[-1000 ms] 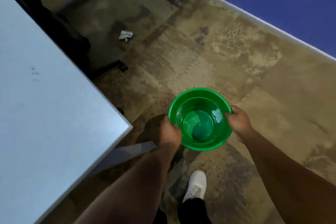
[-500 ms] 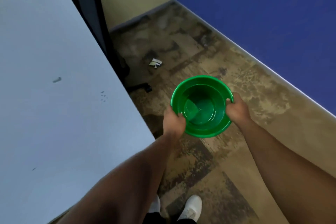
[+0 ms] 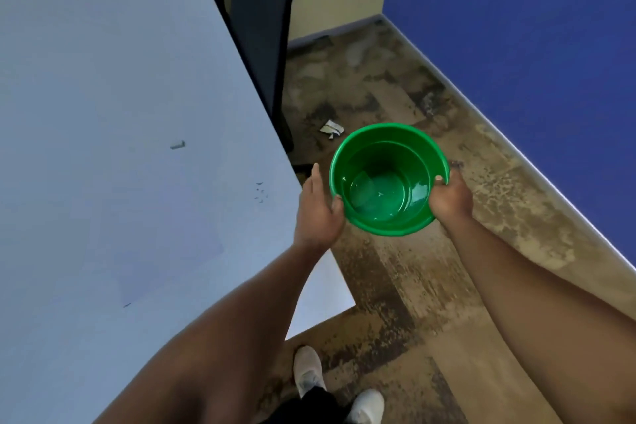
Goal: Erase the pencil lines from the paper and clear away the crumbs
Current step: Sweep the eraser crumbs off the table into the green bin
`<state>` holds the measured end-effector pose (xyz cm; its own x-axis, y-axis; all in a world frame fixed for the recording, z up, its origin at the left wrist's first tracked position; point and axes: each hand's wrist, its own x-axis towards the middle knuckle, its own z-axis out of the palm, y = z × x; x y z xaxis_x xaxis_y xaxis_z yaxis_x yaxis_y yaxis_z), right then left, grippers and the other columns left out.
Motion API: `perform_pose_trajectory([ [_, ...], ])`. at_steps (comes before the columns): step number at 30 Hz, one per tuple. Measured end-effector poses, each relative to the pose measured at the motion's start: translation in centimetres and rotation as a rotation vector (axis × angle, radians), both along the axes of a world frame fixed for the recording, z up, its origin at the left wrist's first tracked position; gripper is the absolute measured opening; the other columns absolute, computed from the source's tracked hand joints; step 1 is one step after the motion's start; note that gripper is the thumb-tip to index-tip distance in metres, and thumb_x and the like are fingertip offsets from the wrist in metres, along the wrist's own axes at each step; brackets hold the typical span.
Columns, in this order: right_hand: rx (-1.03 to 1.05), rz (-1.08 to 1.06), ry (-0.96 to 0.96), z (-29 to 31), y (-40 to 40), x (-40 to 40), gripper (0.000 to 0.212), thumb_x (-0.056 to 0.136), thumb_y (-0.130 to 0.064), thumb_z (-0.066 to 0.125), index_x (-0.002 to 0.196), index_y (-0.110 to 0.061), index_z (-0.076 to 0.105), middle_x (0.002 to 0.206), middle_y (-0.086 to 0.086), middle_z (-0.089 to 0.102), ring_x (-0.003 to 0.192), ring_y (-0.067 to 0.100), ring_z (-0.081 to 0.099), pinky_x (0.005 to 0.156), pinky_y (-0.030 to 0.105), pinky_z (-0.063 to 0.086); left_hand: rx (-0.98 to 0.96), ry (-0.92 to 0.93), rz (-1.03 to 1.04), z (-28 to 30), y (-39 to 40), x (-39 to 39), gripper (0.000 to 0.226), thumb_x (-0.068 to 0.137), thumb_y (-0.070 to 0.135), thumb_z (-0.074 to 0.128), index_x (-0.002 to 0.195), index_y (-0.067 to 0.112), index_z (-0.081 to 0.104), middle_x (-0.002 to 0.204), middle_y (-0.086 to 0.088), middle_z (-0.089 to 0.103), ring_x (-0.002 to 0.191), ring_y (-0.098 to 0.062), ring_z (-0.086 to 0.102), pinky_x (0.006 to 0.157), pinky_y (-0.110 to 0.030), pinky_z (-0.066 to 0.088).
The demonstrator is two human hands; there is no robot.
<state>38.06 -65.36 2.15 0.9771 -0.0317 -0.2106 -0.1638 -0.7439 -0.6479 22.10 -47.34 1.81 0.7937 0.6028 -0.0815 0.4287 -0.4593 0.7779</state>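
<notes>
A: Right hand [image 3: 447, 198] clamped on the rim of the green bucket [image 3: 389, 179] at about 3 o'clock, thumb hooked over the edge and into the mouth, fingers hidden under the outer wall.

B: And the left hand [image 3: 318, 210]?

A: Pressed against the bucket's rim at about 8 o'clock, thumb touching the lip, fingers stretched fairly straight toward 12 o'clock rather than curled round. Looks more like bracing than gripping.

B: Orientation of the bucket?

A: Mouth turned up toward the camera, long axis running roughly vertical, tilted slightly so the far rim sits higher in view. Held in the air over the floor [image 3: 430, 286], just off the right edge of the table [image 3: 103, 79].

B: Material and shape?

A: Glossy green plastic, round, walls tapering down through a stepped ring to a smaller flat bottom. Bright reflections on the inside; a few tiny pale specks there, too small to identify.

B: On the table?

A: Smooth pale grey-blue top. Sheet of paper [image 3: 165, 241], nearly the same tone, lying flat at 9 o'clock from the bucket, its edges faint. Small cluster of dark crumbs [image 3: 260, 191] near the table's right edge, close to the left hand. One short dark scrap [image 3: 177, 145] farther in, toward 10 o'clock.

B: Elsewhere?

A: Mottled brown worn carpet, crumpled white scrap [image 3: 331, 129] on it at 11 o'clock from the bucket. Dark chair [image 3: 261, 10] beyond the table edge, blue wall [image 3: 516, 45] at 1 o'clock. White shoes [image 3: 308, 368] at 6 o'clock.
</notes>
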Motion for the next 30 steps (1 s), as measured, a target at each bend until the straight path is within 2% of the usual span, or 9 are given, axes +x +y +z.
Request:
perform_pose_trajectory([
  [3, -0.028, -0.049, 0.022, -0.8, 3.2, -0.3, 0.04, 0.101, -0.027, 0.041, 0.14, -0.024, 0.04, 0.118, 0.018, 0.063, 0.102, 0.041, 0.061, 0.084, 0.045, 0.052, 0.102, 0.023, 0.004, -0.7, 4.6, -2.6, 0.071, 0.106, 0.027, 0.052, 0.165, 0.015, 0.015, 0.168, -0.009, 0.028, 0.153, -0.025, 0.027, 0.118, -0.027, 0.018],
  [7, -0.073, -0.133, -0.034, -2.7, 6.4, -0.4, 0.044, 0.1, -0.026, 0.041, 0.144, -0.025, 0.035, 0.114, 0.021, 0.065, 0.102, 0.043, 0.061, 0.078, 0.043, 0.048, 0.141, 0.068, 0.051, -2.1, 9.4, -4.4, 0.066, 0.109, 0.031, 0.045, 0.165, 0.017, 0.013, 0.172, -0.004, 0.018, 0.159, -0.023, 0.012, 0.122, -0.03, 0.011],
  [11, -0.107, -0.191, -0.05, -4.3, 8.1, -0.2, 0.036, 0.096, -0.021, 0.044, 0.131, -0.02, 0.043, 0.109, 0.025, 0.065, 0.1, 0.045, 0.061, 0.08, 0.046, 0.049, 0.098, 0.054, 0.118, -3.4, 11.8, -5.5, 0.062, 0.109, 0.031, 0.044, 0.164, 0.016, 0.019, 0.171, -0.003, 0.022, 0.16, -0.02, 0.008, 0.124, -0.033, 0.014],
  [14, -0.135, -0.152, -0.029, -6.0, 9.3, 0.1, 0.027, 0.096, -0.021, 0.045, 0.123, -0.016, 0.045, 0.104, 0.025, 0.066, 0.096, 0.044, 0.062, 0.076, 0.044, 0.047, 0.109, 0.072, 0.13, -4.8, 13.3, -5.8, 0.062, 0.109, 0.031, 0.045, 0.163, 0.012, 0.021, 0.17, -0.008, 0.025, 0.16, -0.026, 0.008, 0.124, -0.035, 0.015],
  [18, -0.148, -0.078, 0.041, -8.3, 11.1, 0.0, 0.022, 0.098, -0.022, 0.044, 0.119, -0.014, 0.046, 0.104, 0.024, 0.065, 0.095, 0.043, 0.062, 0.072, 0.041, 0.044, 0.158, 0.194, 0.089, -6.7, 14.8, -5.0, 0.069, 0.109, 0.037, 0.045, 0.163, 0.006, 0.016, 0.171, -0.013, 0.018, 0.16, -0.033, 0.003, 0.128, -0.043, 0.012],
  [23, -0.071, 0.021, 0.122, -10.4, 12.9, -0.5, 0.025, 0.099, -0.023, 0.044, 0.123, -0.017, 0.049, 0.105, 0.02, 0.066, 0.091, 0.038, 0.061, 0.071, 0.035, 0.041, 0.257, 0.342, 0.109, -8.5, 15.4, -4.1, 0.077, 0.108, 0.054, 0.031, 0.165, 0.008, 0.007, 0.174, -0.01, 0.001, 0.16, -0.028, -0.009, 0.128, -0.041, -0.002],
  [26, -0.027, 0.056, 0.159, -11.0, 13.5, -0.7, 0.025, 0.1, -0.023, 0.044, 0.124, -0.018, 0.051, 0.106, 0.018, 0.066, 0.093, 0.037, 0.061, 0.072, 0.033, 0.04, 0.266, 0.418, 0.145, -9.1, 14.6, -3.4, 0.082, 0.106, 0.059, 0.025, 0.165, 0.007, 0.003, 0.174, -0.012, -0.003, 0.16, -0.03, -0.01, 0.129, -0.044, -0.004],
  [30, -0.007, 0.079, 0.193, -11.6, 14.2, -0.6, 0.025, 0.101, -0.023, 0.043, 0.124, -0.017, 0.051, 0.109, 0.018, 0.066, 0.094, 0.035, 0.061, 0.073, 0.033, 0.04, 0.297, 0.493, 0.119, -9.6, 12.6, -2.2, 0.093, 0.096, 0.071, 0.003, 0.165, 0.009, -0.002, 0.173, -0.012, -0.013, 0.159, -0.03, -0.017, 0.127, -0.049, -0.009],
])
